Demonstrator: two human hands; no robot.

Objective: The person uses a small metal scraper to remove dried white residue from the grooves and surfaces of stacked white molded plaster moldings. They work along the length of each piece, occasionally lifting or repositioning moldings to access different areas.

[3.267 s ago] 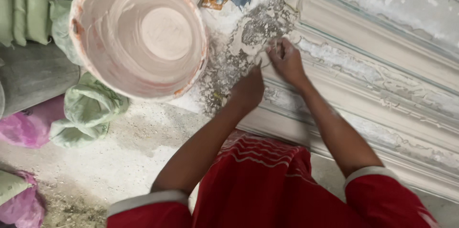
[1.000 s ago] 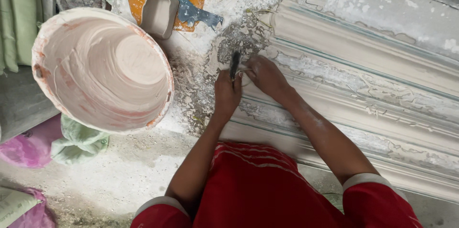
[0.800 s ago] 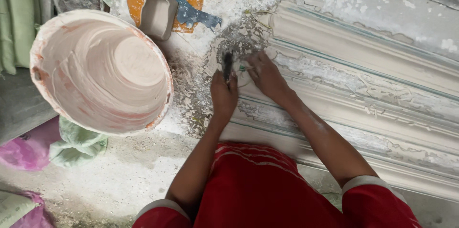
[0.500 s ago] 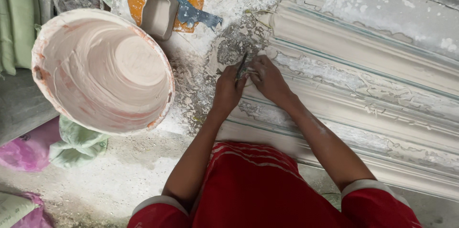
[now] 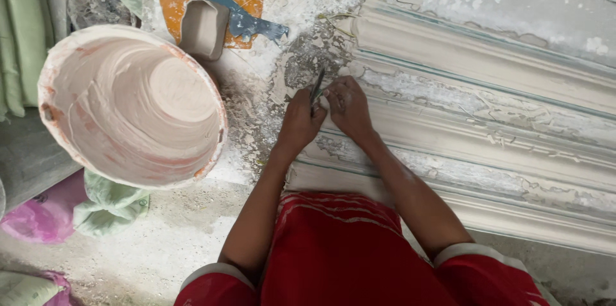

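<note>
green bags point(image 5: 25, 30) far left | your left hand point(image 5: 300, 121) and right hand point(image 5: 346, 108) both pinch the dark blade point(image 5: 317, 87), tip above fingertips, at moulding point(image 5: 487, 120) end

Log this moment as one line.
left hand: holds thin dark tool | right hand: on plaster moulding end | bucket: left, apart

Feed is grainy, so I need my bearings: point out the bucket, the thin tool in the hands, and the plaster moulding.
bucket point(image 5: 192, 171), head view, on its near rim.
thin tool point(image 5: 317, 86), head view, on its dark blade above the hands.
plaster moulding point(image 5: 487, 62), head view, on its upper ridge.
</note>
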